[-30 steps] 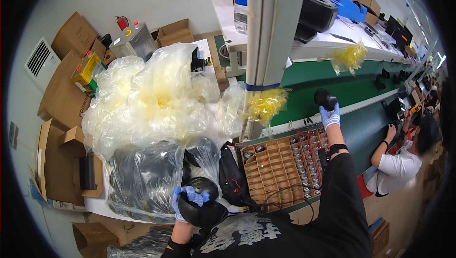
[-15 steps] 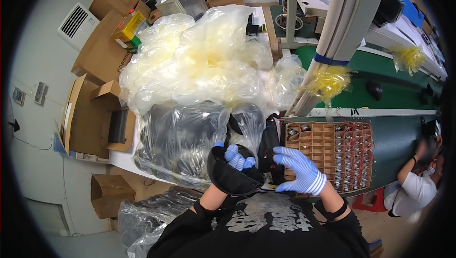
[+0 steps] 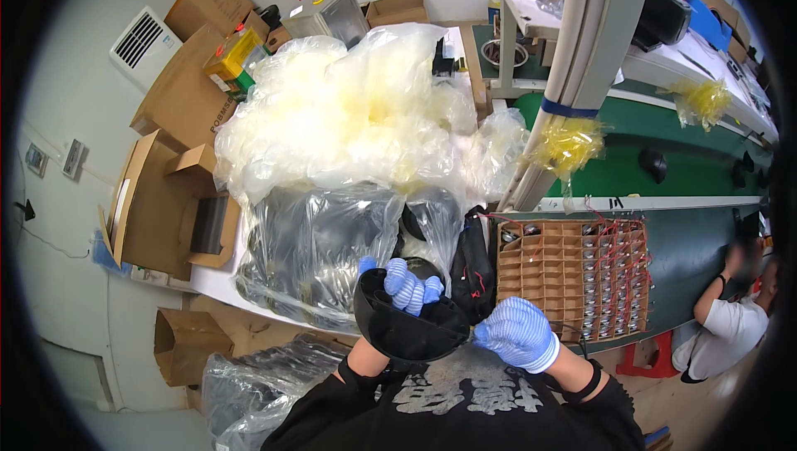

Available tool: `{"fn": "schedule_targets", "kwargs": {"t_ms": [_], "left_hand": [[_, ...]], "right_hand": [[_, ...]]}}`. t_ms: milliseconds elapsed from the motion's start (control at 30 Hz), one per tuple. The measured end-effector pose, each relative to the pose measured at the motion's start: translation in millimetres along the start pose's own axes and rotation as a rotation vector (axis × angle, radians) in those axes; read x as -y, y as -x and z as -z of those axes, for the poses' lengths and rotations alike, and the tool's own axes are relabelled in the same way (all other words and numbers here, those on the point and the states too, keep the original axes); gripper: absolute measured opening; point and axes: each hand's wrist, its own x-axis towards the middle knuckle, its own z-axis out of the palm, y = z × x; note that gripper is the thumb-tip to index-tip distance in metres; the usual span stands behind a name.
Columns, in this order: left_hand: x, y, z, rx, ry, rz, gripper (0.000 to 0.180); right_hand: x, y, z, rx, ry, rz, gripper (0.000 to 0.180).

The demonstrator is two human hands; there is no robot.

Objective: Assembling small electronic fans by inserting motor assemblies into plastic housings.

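A black bowl-shaped shell, hollow side partly up, is tilted in front of my chest. My left hand, in a blue-and-white striped glove, grips its far rim with the fingers curled inside. Close to the shell's right edge is my right hand, gloved alike, with its fingers drawn together. Whatever may be between those fingertips is too small to make out. Just beyond the hands lie clear plastic bags with dark things inside, and a black fabric item.
On the right, a cardboard divider tray holds rows of round metal parts with red wires. Pale plastic bags pile up ahead. A post rises beside the green conveyor. A person sits far right; open cartons stand left.
My right hand has gone from spread fingers to closed ones and come down beside the shell. The shell, still in my left hand, has tipped and shifted slightly toward me.
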Motion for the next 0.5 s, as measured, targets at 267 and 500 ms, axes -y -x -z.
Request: {"fn": "schedule_targets", "kwargs": {"t_ms": [267, 500], "left_hand": [[-117.0, 30.6, 63.6, 1.022, 3.587, 1.041, 0.019], [-58.3, 8.3, 16.2, 0.760, 4.244, 1.442, 0.033]], "right_hand": [[-21.8, 9.5, 56.4, -0.646, -0.452, -0.375, 0.013], [-178.1, -20.0, 98.6, -0.886, -0.283, -0.694, 0.021]]}}
